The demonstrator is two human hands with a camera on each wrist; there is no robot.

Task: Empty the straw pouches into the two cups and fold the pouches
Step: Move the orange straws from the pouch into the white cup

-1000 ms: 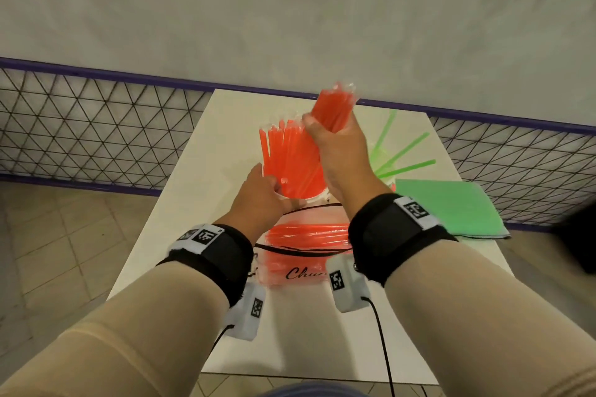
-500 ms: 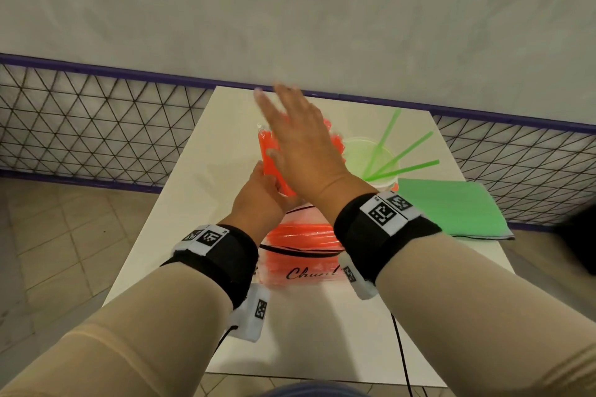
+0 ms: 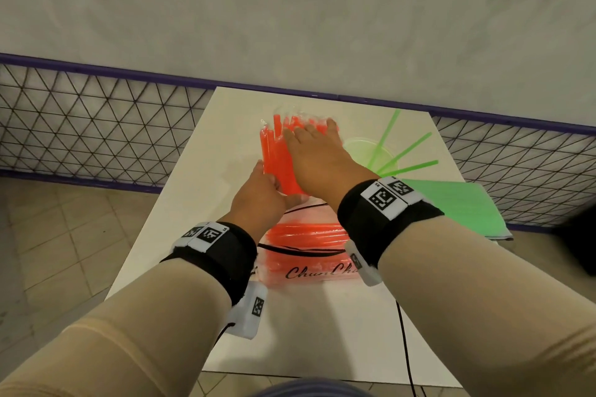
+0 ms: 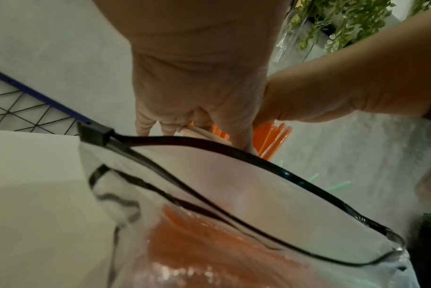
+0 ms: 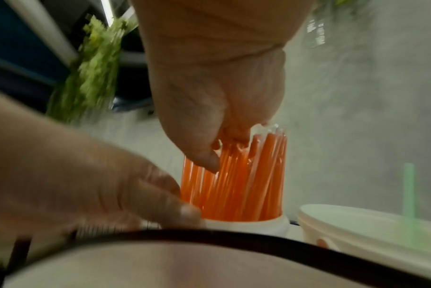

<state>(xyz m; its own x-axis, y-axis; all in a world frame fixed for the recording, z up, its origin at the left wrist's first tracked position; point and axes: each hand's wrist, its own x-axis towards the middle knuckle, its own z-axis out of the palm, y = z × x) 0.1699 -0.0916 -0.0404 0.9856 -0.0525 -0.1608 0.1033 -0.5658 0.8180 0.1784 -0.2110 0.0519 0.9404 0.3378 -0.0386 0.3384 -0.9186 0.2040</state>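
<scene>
A bunch of orange straws (image 3: 279, 158) is stood in the near-left cup (image 5: 246, 225); it is patted down by the flat, open right hand (image 3: 317, 158) while the cup is apparently steadied by the left hand (image 3: 261, 200), grip unclear; more orange straws are left in the clear pouch (image 3: 306, 255) nearer on the desk (image 3: 193, 203); a few green straws (image 3: 403, 151) stand in the right cup (image 3: 364, 148); the green pouch (image 3: 464, 206) lies flat at the right, seemingly emptied.

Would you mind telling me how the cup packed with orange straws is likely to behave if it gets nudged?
The cup probably tips easily: the orange straws stand far above its rim. It looks like light plastic, so it may slide. The left hand at its side likely steadies it while the right hand pats the straw tops.
</scene>
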